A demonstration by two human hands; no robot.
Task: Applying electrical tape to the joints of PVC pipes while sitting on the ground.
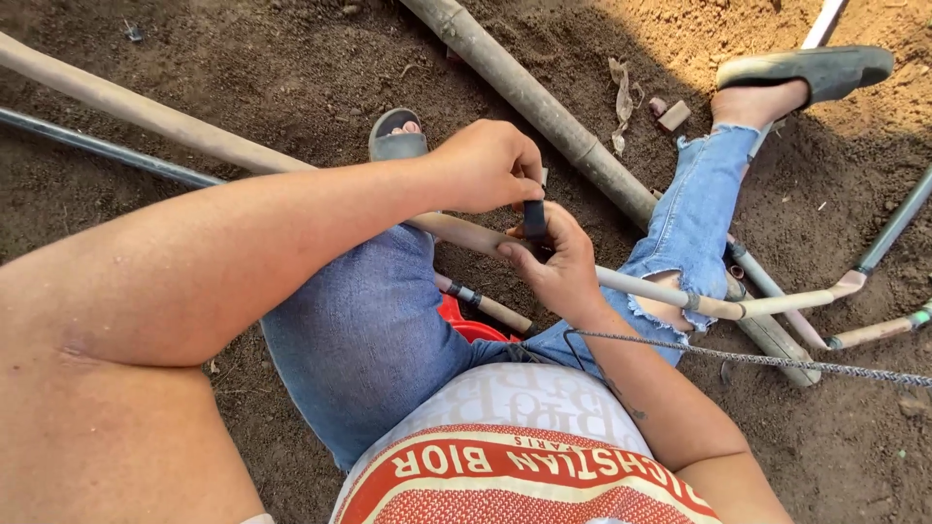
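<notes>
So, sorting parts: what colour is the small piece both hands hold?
Black, seen in the head view.

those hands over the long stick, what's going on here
A person sits on bare soil, legs apart. Both hands meet above a long pale stick lying across their lap. The left hand pinches a small black piece from above, and the right hand supports it from below. Bamboo poles and a braided cord lie around.
</notes>
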